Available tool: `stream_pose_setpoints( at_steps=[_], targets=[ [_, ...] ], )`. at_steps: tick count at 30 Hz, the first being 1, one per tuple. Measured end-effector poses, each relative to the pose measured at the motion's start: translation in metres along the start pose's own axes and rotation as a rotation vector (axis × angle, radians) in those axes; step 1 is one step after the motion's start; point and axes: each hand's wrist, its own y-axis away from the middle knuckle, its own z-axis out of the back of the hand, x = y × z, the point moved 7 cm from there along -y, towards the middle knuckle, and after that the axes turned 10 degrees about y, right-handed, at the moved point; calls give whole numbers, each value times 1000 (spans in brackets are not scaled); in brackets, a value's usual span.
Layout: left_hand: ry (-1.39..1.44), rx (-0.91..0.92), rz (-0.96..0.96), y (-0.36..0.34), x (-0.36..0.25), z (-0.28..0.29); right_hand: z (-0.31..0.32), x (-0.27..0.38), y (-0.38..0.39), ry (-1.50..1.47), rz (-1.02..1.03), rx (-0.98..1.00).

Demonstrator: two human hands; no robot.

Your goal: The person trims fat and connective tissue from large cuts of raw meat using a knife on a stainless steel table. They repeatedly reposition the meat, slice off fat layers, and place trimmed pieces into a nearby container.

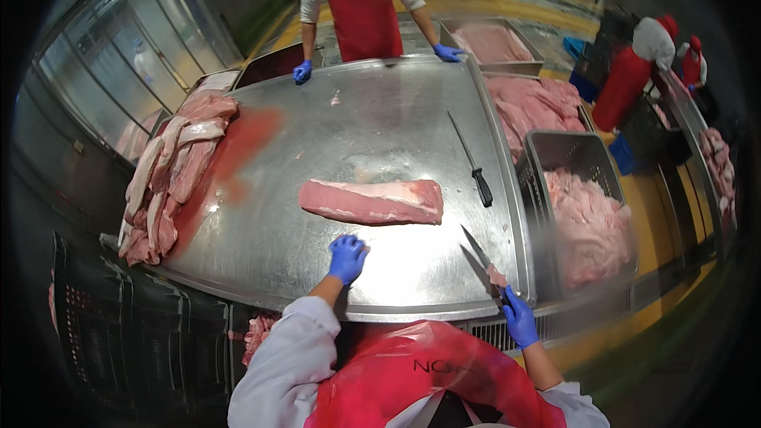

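Note:
A long pink pork loin (371, 200) lies crosswise on the steel table (309, 135). My blue-gloved left hand (346, 257) rests on the steel just below it, fingers slightly bent and apart, holding nothing. At the right front edge my right hand (519, 317) grips a dark-handled knife (476, 244), its blade angled up-left over the table, with a pink scrap of meat (495, 275) against it. A second, longer knife (481, 184) lies on the table to the right of the loin.
Piled meat strips (178, 174) cover the table's left side beside red liquid. A co-worker (361, 16) stands opposite, gloved hands at the far edge. Right of the table are crates of meat (531, 111) and trimmings (587, 230); farther right, other workers (622, 79). Dark crates (95, 317) stand lower left.

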Motion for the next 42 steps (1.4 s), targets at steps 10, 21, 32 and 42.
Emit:
stream_pose_setpoints(
  at_steps=[10, 21, 32, 42],
  targets=[
    [-378, 37, 704, 292, 208, 169, -102, 124, -120, 125, 305, 258],
    [-105, -242, 157, 224, -25, 217, -230, 403, -113, 192, 1013, 413],
    [-186, -27, 822, 369, 140, 180, -322, 459, -64, 375, 1037, 783],
    [-257, -255, 912, 451, 254, 210, -182, 220, -147, -61, 40, 503]
  ],
)
